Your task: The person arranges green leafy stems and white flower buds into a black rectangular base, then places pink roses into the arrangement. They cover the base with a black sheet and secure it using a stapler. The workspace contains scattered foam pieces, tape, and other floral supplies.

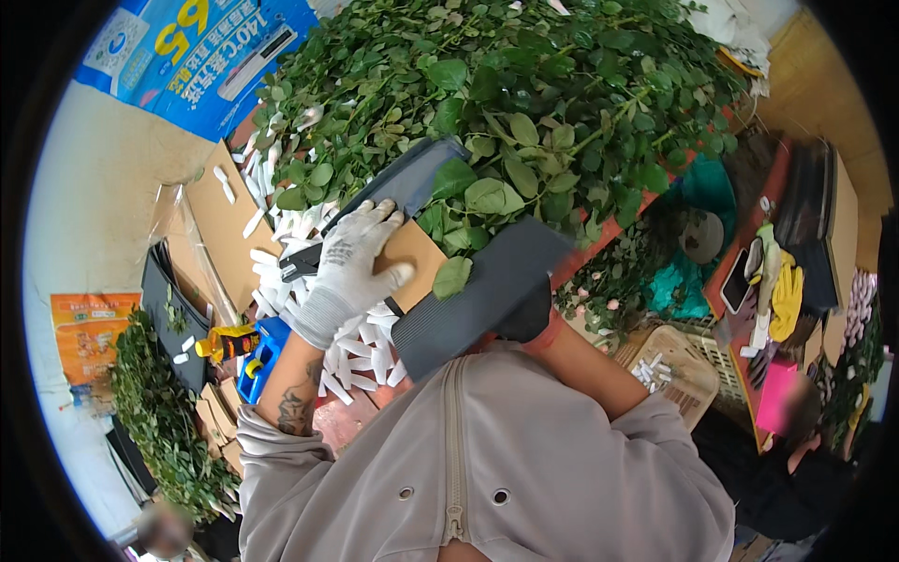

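My left hand (361, 253), in a white glove, lies flat with fingers stretched over a brown cardboard sheet (420, 264) and the edge of a dark plastic-like wrap (403, 183). A black tool (300, 263), perhaps a stapler, shows beside its wrist. My right hand (526, 317), in a dark glove with a red cuff, grips a dark grey ribbed sheet (487, 290) by its near right edge; the sheet hides most of its fingers. Just beyond both hands is a big heap of leafy green rose stems (524, 112).
Many small white sleeves (361, 361) lie scattered around the left forearm. A blue jug (262, 356) and a yellow bottle (225, 342) stand at left. To the right are a pale basket (698, 361), yellow gloves (787, 295), a phone (735, 281) and another person's dark clothing (787, 496).
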`<state>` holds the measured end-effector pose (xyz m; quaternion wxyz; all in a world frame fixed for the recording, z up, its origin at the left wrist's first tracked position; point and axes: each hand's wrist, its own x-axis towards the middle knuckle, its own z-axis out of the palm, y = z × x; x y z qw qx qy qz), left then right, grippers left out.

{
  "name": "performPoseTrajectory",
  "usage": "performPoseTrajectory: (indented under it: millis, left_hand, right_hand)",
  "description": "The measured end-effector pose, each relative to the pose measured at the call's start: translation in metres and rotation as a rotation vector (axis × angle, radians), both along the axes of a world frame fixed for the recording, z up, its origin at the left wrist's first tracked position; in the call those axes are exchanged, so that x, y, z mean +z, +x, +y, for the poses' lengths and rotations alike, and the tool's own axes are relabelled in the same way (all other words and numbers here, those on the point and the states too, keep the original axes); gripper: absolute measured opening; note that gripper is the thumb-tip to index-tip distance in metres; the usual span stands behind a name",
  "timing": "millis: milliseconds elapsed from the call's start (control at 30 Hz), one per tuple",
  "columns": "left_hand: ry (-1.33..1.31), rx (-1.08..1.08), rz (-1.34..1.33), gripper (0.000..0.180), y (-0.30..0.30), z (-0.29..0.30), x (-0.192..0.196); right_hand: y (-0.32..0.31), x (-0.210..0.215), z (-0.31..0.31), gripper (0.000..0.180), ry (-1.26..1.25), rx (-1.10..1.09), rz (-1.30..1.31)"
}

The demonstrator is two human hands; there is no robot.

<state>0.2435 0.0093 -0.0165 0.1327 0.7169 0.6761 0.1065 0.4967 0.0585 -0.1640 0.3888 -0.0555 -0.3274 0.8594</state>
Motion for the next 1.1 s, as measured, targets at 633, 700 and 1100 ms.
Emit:
performPoseTrajectory:
  millis: [633,700,1100]
  left_hand:
    - [0.121,-0.021,-0.221,0.016,-0.013,0.001,-0.009]
    - [0.175,0.045,-0.261,0.016,-0.008,0.000,-0.010]
    - [0.235,0.067,-0.253,0.016,0.000,-0.005,-0.011]
  right_hand:
    - [-0.026,0.101,0.042,0.038,-0.295,0.211,-0.176]
    - [-0.003,0.086,0.058,0.035,0.081,0.042,-0.456]
    - [0.014,0.142,0.091,0.048,0.771,-0.439,-0.927]
